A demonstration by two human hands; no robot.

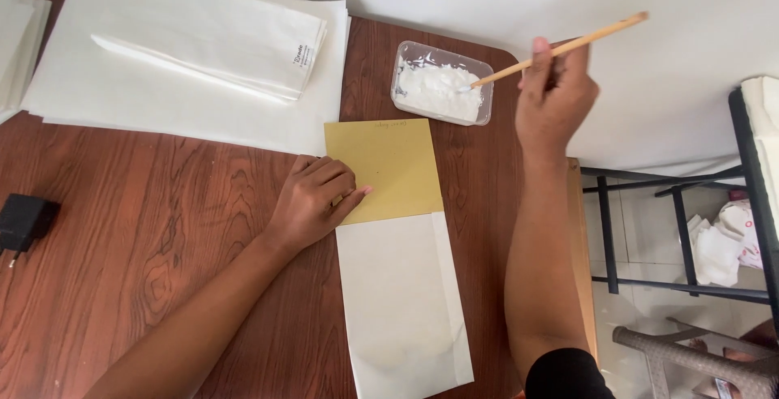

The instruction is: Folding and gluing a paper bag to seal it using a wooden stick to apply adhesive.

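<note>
Biggest thing on the wooden table (146,229) is one stack of white paper sheets (187,99), with one folded white bag (219,30) on top, small label at its corner. Then one white paper bag (402,302) under a yellow card (389,164), left hand (312,200) resting loosely curled on the card's edge. One clear plastic tub (442,83) of white paste; right hand (556,95) is gripping one wooden stick (560,46), tip in the paste.

The right hand (556,95) covered the middle of the wooden stick (560,49), so the grip itself couldn't be read. Left of that hand, the stick's tip was lost in the white paste of the clear tub (442,83). Further left, the left hand (312,200) hid the yellow card's (389,168) edge, and the paper stack (195,58) ran off the top edge.
</note>
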